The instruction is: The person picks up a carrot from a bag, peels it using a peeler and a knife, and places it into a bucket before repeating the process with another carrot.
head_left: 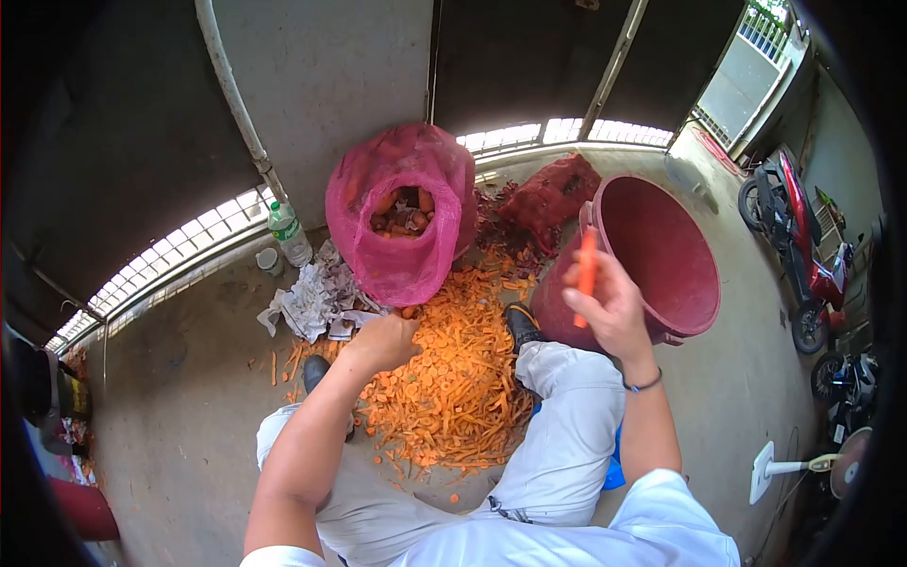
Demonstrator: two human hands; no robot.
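Note:
My left hand (384, 342) is closed over the near edge of the pink mesh sack (354, 227), above the left side of the orange peelings (444, 387); a small orange-brown piece shows at its fingertips. Carrots fill part of the sack's open mouth. On the right, my right hand (609, 300) grips an orange peeled carrot (588, 274), held upright in front of the large dark red tub (661, 255). Peelings and round slices lie heaped on the floor between my feet.
Behind the heap lies a red mesh sack (553, 203). Crumpled paper (321, 293), a bottle (289, 236) and a cup (269, 262) stand left of the pink sack. Motorcycles (808, 246) and a fan (850, 463) are at the right.

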